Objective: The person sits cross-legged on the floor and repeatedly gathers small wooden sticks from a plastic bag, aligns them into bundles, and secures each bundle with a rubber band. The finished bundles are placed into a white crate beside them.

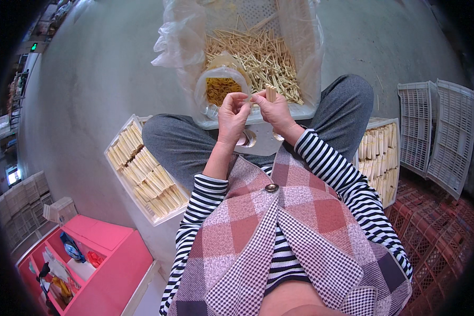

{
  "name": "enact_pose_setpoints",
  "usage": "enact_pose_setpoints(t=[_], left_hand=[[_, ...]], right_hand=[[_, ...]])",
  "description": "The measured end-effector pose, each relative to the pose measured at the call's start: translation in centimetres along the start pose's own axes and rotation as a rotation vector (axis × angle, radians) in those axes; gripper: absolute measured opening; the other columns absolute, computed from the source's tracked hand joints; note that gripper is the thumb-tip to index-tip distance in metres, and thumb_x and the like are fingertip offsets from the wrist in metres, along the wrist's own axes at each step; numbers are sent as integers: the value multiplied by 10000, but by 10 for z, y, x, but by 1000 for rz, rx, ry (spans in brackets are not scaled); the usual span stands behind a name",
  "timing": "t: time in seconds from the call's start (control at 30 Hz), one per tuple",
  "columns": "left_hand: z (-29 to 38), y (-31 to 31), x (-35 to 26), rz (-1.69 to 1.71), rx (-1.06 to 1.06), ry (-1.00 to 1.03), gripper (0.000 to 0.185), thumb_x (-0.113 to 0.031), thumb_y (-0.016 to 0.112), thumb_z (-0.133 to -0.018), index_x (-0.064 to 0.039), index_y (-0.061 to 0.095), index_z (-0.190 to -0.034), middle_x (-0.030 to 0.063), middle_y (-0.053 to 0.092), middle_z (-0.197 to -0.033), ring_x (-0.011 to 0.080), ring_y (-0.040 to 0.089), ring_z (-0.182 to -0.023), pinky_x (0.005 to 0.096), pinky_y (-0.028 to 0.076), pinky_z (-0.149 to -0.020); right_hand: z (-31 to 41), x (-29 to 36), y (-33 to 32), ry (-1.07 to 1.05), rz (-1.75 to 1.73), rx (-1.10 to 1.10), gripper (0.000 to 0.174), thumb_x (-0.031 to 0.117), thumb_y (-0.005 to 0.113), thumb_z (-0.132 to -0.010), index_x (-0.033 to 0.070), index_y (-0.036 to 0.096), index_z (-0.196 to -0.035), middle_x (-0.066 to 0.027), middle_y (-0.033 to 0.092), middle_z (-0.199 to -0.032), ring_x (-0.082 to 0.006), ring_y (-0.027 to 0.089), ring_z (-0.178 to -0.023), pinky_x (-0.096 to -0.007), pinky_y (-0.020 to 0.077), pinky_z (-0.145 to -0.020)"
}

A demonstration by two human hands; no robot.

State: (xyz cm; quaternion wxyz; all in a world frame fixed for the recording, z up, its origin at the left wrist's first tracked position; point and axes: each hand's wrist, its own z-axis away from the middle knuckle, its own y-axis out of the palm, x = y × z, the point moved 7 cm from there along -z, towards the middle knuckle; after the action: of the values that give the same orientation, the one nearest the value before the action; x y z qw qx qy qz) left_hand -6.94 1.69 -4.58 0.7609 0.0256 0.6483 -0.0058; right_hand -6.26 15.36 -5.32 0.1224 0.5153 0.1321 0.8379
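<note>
My right hand (pixel 275 110) is closed round a small bundle of wooden sticks (pixel 271 93), their ends pointing up. Its thumb and forefinger meet the fingertips of my left hand (pixel 234 116), which are pinched together; whether a rubber band is between them is too small to tell. Just beyond my left hand stands a round container lined with clear plastic (pixel 200 89), full of yellow rubber bands (pixel 221 89). Behind it, loose wooden sticks (pixel 260 55) lie heaped in a large plastic-lined crate (pixel 310 59) in front of my knees.
White crates of banded stick bundles flank my legs, left (pixel 150 219) and right (pixel 397 158). Empty white crates (pixel 450 130) stand on edge at the right, by red plastic crates (pixel 422 237). A pink shelf unit (pixel 118 272) is at the lower left.
</note>
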Motion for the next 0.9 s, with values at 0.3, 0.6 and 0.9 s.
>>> enact_pose_setpoints(t=[0.3,0.6,0.9], left_hand=[[8,9,-39,146,159,212,72,35,550,-790,0,603,-824,6,579,-798,108,539,-763,252,446,-757],[-2,0,-33,-21,196,-37,78,-77,587,-901,-15,625,-874,-45,573,-758,36,493,-690,211,418,-605],[4,14,-29,-384,241,43,405,-285,541,-934,-70,575,-593,1,496,-509,138,508,-516,303,432,-549]], right_hand=[[-13,23,-7,-338,700,-24,172,164,673,-777,43,570,-842,-68,602,-692,-198,601,-624,-340,465,-568],[26,32,24,-450,1552,186,154,200,585,-821,74,597,-908,-165,674,-786,-343,675,-731,-454,537,-646],[32,11,38,-405,1710,375,137,174,577,-794,72,666,-818,-165,684,-777,-312,688,-754,-414,547,-632]])
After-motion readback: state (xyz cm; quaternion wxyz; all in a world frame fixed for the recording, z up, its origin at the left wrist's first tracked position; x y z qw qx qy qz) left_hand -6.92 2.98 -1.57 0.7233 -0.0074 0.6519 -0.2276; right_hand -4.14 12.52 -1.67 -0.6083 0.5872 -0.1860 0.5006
